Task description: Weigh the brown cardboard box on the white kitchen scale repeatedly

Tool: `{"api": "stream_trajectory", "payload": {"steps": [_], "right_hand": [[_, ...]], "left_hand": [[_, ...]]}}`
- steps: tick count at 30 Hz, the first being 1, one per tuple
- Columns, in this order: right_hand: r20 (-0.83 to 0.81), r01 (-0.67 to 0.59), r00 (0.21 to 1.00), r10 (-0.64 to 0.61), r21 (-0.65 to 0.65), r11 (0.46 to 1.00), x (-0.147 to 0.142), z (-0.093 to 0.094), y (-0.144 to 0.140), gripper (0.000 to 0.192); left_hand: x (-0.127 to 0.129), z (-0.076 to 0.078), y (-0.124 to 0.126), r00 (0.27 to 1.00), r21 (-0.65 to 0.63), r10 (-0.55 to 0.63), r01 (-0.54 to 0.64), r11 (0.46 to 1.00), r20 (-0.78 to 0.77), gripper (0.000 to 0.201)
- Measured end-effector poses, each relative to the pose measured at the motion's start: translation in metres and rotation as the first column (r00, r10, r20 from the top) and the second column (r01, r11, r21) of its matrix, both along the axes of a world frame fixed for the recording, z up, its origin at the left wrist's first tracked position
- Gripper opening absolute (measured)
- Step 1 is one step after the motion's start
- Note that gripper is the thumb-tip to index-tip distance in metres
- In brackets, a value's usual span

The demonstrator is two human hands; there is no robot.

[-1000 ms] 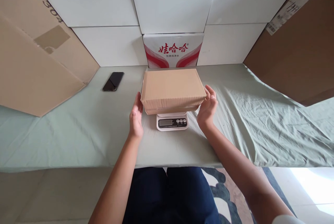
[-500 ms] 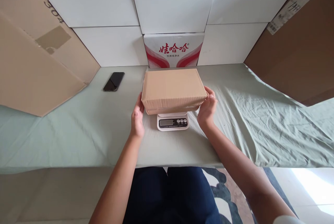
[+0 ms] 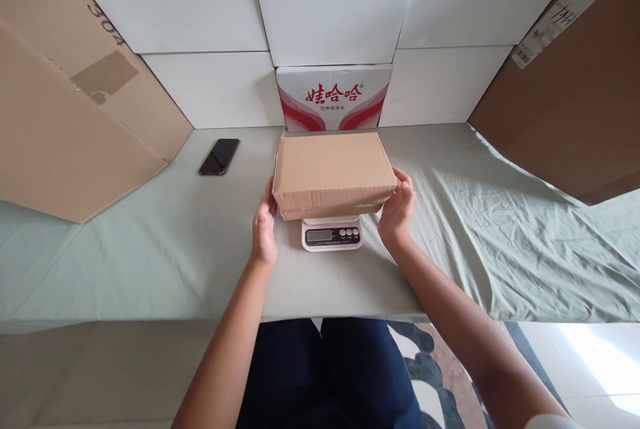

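A brown cardboard box (image 3: 335, 165) is at the centre of the head view, over a white kitchen scale (image 3: 332, 234). The scale's front, with its grey display and several round buttons, shows below the box; its platform is mostly hidden. My left hand (image 3: 264, 229) holds the box's left end, thumb toward me and fingers mostly hidden behind the side. My right hand (image 3: 399, 209) grips the right end, fingers curled around the corner. Whether the box rests its weight on the scale I cannot tell.
A black phone (image 3: 219, 157) lies on the green cloth (image 3: 150, 262) to the left. Behind stands a white and red carton (image 3: 334, 99) against white panels (image 3: 335, 2). Large cardboard boxes flank the table at left (image 3: 75, 135) and right (image 3: 565, 102).
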State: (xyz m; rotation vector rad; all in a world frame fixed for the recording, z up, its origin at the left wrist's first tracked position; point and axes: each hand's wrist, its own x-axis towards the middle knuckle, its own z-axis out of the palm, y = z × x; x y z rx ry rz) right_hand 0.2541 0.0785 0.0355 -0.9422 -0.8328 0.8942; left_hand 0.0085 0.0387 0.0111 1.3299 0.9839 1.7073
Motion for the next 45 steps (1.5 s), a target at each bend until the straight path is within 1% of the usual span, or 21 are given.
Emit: {"api": "stream_trajectory", "payload": {"steps": [4, 7, 18, 27, 31, 33, 37, 40, 43, 45], "right_hand": [[-0.051, 0.018, 0.999, -0.017, 0.025, 1.0, -0.002, 0.0, 0.0, 0.044], [-0.076, 0.021, 0.997, -0.019, 0.017, 1.0, -0.002, 0.0, -0.001, 0.043], [-0.058, 0.015, 0.998, -0.016, -0.003, 1.0, -0.002, -0.002, 0.001, 0.044], [-0.096, 0.013, 0.995, -0.012, 0.011, 1.0, -0.002, -0.002, 0.002, 0.039], [-0.077, 0.018, 0.997, -0.019, -0.01, 1.0, -0.005, 0.004, -0.003, 0.04], [-0.059, 0.017, 0.998, -0.017, 0.003, 1.0, -0.008, 0.005, -0.008, 0.042], [0.031, 0.036, 0.999, -0.037, 0.03, 0.999, -0.019, 0.002, -0.017, 0.041], [0.071, 0.009, 0.997, -0.011, 0.035, 0.999, -0.024, -0.002, -0.02, 0.035], [0.069, -0.019, 0.998, 0.014, 0.081, 0.997, -0.022, -0.001, -0.017, 0.032], [0.076, -0.018, 0.997, 0.009, 0.117, 0.993, -0.02, 0.004, -0.009, 0.032]], "left_hand": [[0.0, 0.0, 0.0, 1.0, 0.008, -0.014, 0.014, 1.0, 0.008, 0.079], [0.0, 0.0, 0.001, 1.0, 0.01, -0.014, 0.014, 1.0, 0.01, 0.078], [-0.001, -0.001, 0.0, 1.0, 0.003, -0.008, 0.008, 1.0, 0.003, 0.079], [0.0, 0.001, 0.001, 1.0, 0.002, -0.009, 0.009, 1.0, 0.001, 0.079], [0.0, 0.002, -0.004, 1.0, -0.011, -0.012, 0.012, 1.0, -0.008, 0.08], [0.001, 0.004, -0.008, 1.0, -0.024, -0.018, 0.017, 1.0, -0.021, 0.08], [0.004, 0.005, -0.016, 0.996, -0.044, 0.016, -0.02, 0.999, -0.088, 0.078], [0.008, 0.004, -0.019, 0.991, -0.06, 0.037, -0.045, 0.997, -0.129, 0.073], [0.012, 0.01, -0.016, 0.993, -0.055, 0.02, -0.027, 0.998, -0.116, 0.071], [0.013, 0.02, -0.008, 0.988, -0.071, 0.018, -0.029, 0.997, -0.155, 0.068]]}}
